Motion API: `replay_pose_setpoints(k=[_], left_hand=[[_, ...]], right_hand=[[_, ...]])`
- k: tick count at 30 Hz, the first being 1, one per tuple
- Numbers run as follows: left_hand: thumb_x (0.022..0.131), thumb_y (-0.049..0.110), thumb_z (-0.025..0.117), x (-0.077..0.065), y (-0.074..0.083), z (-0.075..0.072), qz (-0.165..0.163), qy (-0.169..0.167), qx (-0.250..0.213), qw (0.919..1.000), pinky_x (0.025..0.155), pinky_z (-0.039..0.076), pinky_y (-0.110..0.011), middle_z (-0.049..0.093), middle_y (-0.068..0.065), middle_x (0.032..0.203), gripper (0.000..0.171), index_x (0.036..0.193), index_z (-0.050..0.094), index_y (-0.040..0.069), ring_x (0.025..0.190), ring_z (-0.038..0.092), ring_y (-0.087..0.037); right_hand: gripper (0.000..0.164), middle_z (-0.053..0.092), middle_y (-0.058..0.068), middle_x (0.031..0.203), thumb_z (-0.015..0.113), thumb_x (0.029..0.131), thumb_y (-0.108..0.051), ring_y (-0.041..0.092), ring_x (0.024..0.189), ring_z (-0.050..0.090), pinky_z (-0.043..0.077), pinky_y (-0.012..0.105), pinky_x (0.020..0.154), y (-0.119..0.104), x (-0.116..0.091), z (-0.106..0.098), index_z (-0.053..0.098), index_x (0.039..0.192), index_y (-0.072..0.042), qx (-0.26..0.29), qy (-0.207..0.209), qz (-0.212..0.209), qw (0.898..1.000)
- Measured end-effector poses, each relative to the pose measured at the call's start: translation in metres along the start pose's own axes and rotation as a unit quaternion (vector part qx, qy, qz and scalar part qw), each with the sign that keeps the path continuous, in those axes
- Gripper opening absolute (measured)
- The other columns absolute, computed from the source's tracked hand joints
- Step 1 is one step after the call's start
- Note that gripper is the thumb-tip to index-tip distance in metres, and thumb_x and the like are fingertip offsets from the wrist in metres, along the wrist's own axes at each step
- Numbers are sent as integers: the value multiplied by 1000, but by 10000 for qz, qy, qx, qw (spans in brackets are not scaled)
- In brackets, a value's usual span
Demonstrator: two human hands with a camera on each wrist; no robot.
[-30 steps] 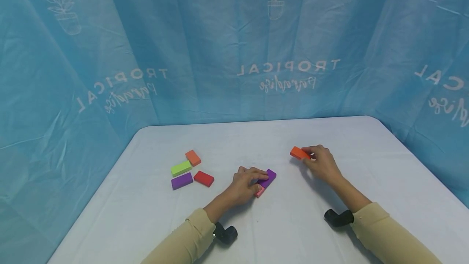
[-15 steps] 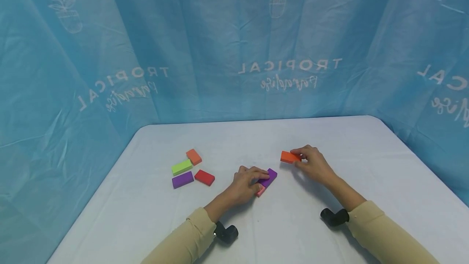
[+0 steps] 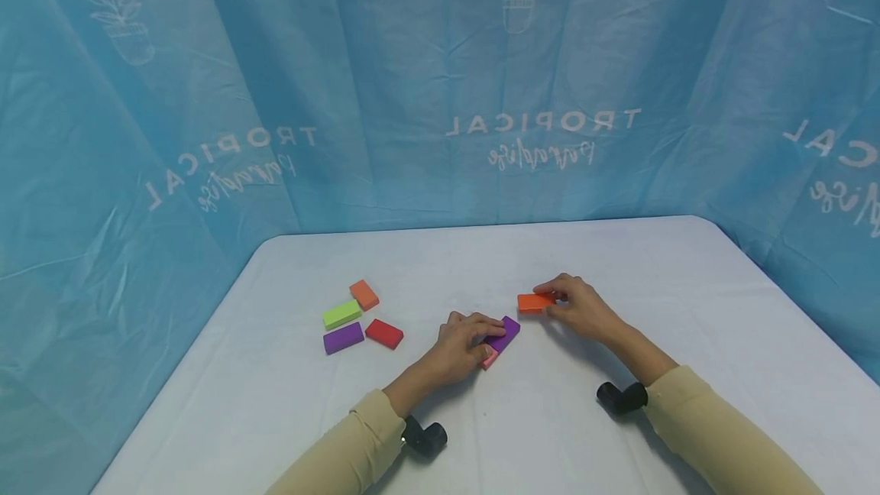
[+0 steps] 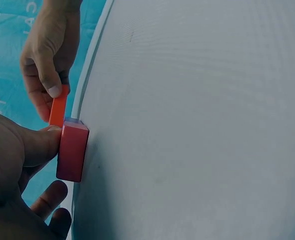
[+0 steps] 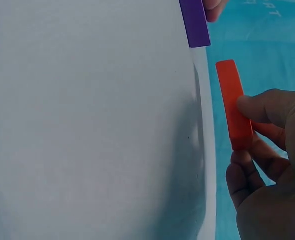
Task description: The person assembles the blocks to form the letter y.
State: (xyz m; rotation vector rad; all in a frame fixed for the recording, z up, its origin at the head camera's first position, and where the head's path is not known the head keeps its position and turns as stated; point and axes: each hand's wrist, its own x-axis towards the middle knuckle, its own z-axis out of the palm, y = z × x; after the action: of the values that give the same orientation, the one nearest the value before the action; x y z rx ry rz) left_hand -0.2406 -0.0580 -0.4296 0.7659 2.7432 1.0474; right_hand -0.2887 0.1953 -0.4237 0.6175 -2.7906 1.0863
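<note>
A purple block (image 3: 509,328) and a pink block (image 3: 489,360) lie end to end on the white table. My left hand (image 3: 457,348) rests on them from above, its thumb on the pink block and its forefinger along the purple one. Part of both blocks is hidden under the fingers. Just to the right, my right hand (image 3: 580,308) pinches an orange block (image 3: 532,303) between thumb and fingers. In the right wrist view, the orange block (image 5: 232,102) is held above the cloth, apart from the purple block (image 5: 195,22).
On the left of the table (image 3: 241,403) lie a lighter orange block (image 3: 364,294), a lime green block (image 3: 341,315), a second purple block (image 3: 344,338) and a red block (image 3: 384,333). Behind the table hangs a blue printed curtain (image 3: 385,174).
My right hand has moved left and slightly down in the head view, bringing the orange block closer to the purple one and turning it. My left hand has stayed on its two blocks.
</note>
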Motion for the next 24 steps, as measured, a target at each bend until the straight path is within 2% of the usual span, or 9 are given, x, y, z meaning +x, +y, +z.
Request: replay_pose_setpoints(k=[8,16,24], left_hand=[[89,10,59,0,1,-1,-48,-4,-10,10000,88,30,-34,55,10,132,34,121,64,20,111,40,-17],[88,8,59,0,0,-1,100,6,104,9999,88,29,-35,56,9,131,35,121,65,18,106,40,-16],[88,9,59,1,1,0,-31,3,91,10000,87,29,-33,55,11,131,35,121,65,21,105,39,-14]], right_hand=[[35,64,8,109,61,80,-3,23,102,55,45,42,92,1,6,1,66,114,-6,26,-373,-168,9992],[33,65,7,108,63,80,-2,19,97,52,43,36,86,4,10,4,67,112,-8,137,-569,-332,9977],[33,64,5,109,64,81,-3,20,102,52,43,39,91,10,12,3,67,113,-9,20,-741,-355,9966]])
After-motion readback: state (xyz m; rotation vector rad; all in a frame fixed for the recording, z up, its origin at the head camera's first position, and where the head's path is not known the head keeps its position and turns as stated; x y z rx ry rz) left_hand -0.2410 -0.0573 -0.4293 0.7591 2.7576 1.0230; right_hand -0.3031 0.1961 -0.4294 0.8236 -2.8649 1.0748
